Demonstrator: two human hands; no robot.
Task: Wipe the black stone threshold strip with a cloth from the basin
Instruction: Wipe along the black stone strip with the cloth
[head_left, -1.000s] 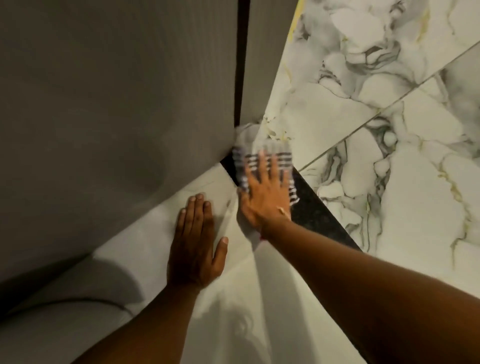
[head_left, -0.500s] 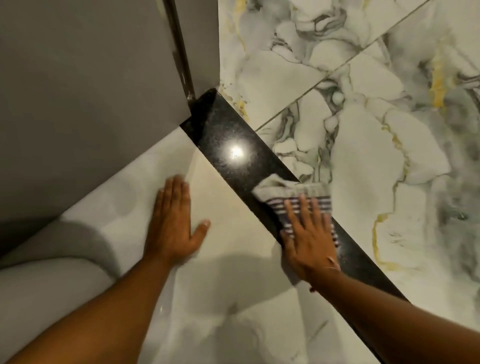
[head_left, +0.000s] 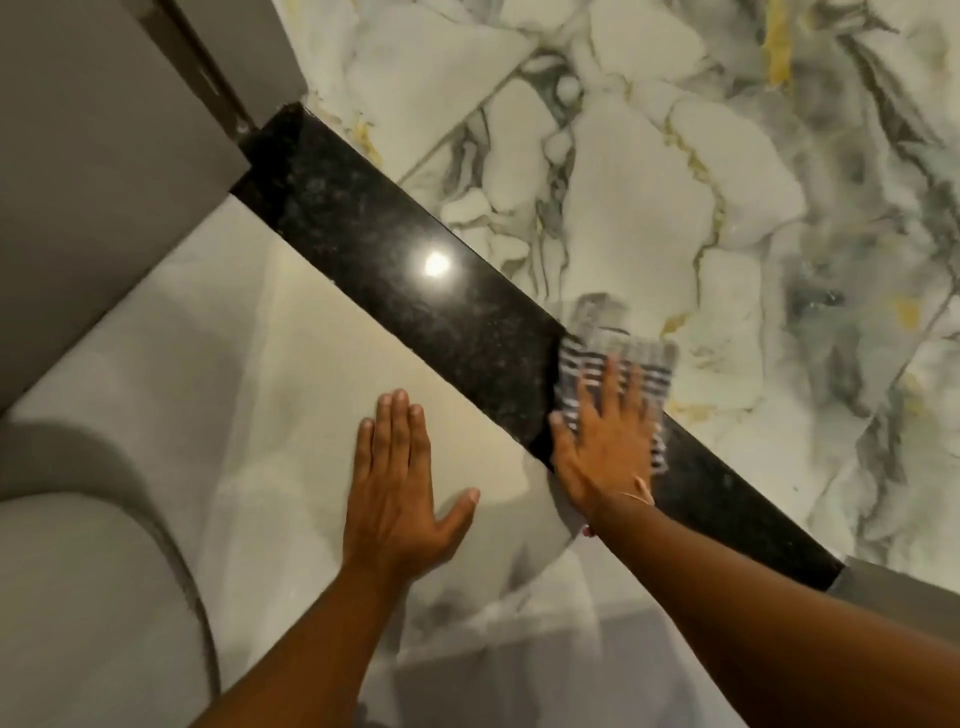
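The black stone threshold strip (head_left: 395, 270) runs diagonally from the upper left to the lower right, polished, with a light reflection on it. A grey cloth with dark stripes (head_left: 618, 343) lies across the strip right of its middle, blurred. My right hand (head_left: 602, 441) presses flat on the cloth, fingers spread, and covers its near part. My left hand (head_left: 395, 493) rests flat on the pale floor tile on the near side of the strip, holding nothing. No basin is in view.
White marble tiles with grey and gold veins (head_left: 675, 182) lie beyond the strip. A grey door and frame (head_left: 104, 182) stand at the upper left, meeting the strip's far end. A rounded grey shape (head_left: 78, 597) fills the lower left.
My right hand has slid the cloth along the strip from the door end toward the lower right. The left hand has stayed flat on the pale tile as the view shifted.
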